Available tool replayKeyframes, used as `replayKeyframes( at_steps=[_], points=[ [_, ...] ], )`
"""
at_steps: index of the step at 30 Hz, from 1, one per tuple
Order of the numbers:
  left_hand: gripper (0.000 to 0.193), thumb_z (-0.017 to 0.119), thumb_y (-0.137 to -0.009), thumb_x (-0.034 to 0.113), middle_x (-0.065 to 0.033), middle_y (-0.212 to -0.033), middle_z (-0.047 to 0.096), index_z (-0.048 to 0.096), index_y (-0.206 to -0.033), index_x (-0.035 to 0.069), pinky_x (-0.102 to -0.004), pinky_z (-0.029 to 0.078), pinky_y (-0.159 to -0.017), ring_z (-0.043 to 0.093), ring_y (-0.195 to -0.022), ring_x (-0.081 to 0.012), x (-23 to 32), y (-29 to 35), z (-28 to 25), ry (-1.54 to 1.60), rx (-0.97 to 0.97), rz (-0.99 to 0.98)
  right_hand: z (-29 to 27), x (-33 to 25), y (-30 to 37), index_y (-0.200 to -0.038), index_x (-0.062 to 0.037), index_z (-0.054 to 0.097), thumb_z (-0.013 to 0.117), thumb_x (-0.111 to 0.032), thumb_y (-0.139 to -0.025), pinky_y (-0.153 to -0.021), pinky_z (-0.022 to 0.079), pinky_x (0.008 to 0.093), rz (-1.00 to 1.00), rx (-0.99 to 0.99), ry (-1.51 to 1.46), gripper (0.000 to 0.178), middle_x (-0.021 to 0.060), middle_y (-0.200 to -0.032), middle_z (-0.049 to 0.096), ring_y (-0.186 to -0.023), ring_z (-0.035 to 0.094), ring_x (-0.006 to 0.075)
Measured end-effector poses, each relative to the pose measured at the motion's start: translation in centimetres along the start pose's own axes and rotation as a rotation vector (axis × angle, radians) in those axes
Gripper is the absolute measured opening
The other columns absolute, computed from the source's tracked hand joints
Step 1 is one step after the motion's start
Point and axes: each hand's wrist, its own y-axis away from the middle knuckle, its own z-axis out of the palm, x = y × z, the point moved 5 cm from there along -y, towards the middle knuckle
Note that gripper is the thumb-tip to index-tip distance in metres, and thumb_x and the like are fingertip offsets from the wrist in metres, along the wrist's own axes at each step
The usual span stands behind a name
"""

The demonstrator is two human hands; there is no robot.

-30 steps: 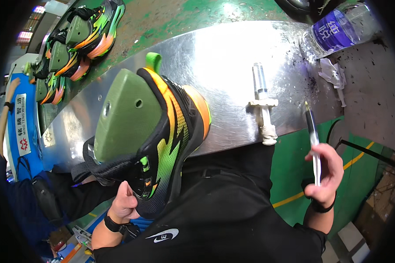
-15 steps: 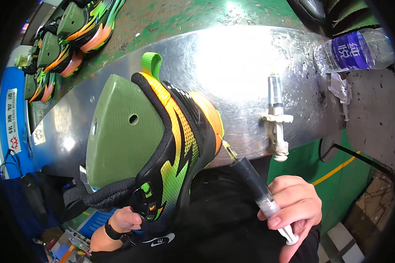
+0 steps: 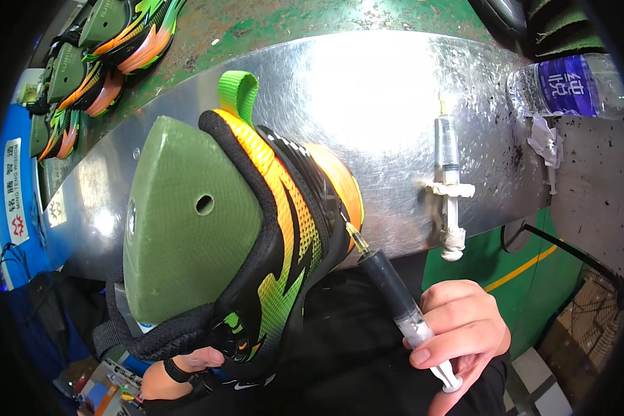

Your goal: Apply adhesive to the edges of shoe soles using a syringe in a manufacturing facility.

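A black, orange and green sports shoe is tilted on its side, with a green shoe last filling its opening. Behind its lower end, my left hand grips the shoe, its fingers largely hidden. My right hand is closed around a syringe holding dark liquid, with its white plunger pointing toward me. The syringe's thin yellow-hubbed needle reaches the shoe's side, near where the black upper meets the orange sole. A second syringe, its flange and plunger end wrapped in whitish material, lies to the right.
Beneath lies a shiny metal plate on a worn green tabletop. Several similar shoes on lasts stand at the far left. A plastic bottle and crumpled white paper lie at the right.
The shoe has come slightly left and looks a little larger. The needle tip has shifted slightly left along its side. My left hand is more covered by the shoe.
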Motion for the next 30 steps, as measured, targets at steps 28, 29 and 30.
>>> replayKeyframes(
  at_steps=[28,29,30],
  points=[
    [0.03,0.07,-0.078,0.006,0.0034,-0.092,0.055,0.058,-0.106,0.003,-0.0221,0.036,-0.067,0.047,-0.082,-0.0069,-0.5,-5.1,7.2,-0.116,-0.259,-0.292,3.1,-4.5,0.1,-0.094,0.0006,0.067,0.082,-0.043,-0.063,-0.042,0.03,0.0269,0.206,-0.113,0.018,0.055,0.0086,-0.078,0.063,-0.049,0.044,0.0155],
    [0.03,0.07,-0.079,0.007,0.0031,-0.094,0.055,0.058,-0.106,0.003,-0.0226,0.036,-0.068,0.047,-0.083,-0.0073,-0.9,-5.3,7.3,-0.116,-0.249,-0.28,3.0,-4.9,0.2,-0.094,0.0006,0.067,0.082,-0.043,-0.063,-0.042,0.03,0.0269,0.219,-0.113,0.015,0.055,0.0086,-0.078,0.063,-0.049,0.044,0.0155],
    [0.03,0.07,-0.079,0.007,0.0031,-0.094,0.055,0.058,-0.106,0.003,-0.0226,0.036,-0.068,0.047,-0.083,-0.0073,-1.1,-5.5,7.2,-0.108,-0.251,-0.279,2.8,-5.1,0.4,-0.094,0.0008,0.067,0.082,-0.042,-0.063,-0.042,0.03,0.0269,0.246,-0.124,-0.001,0.055,0.0087,-0.079,0.064,-0.049,0.044,0.0156]
  ],
)
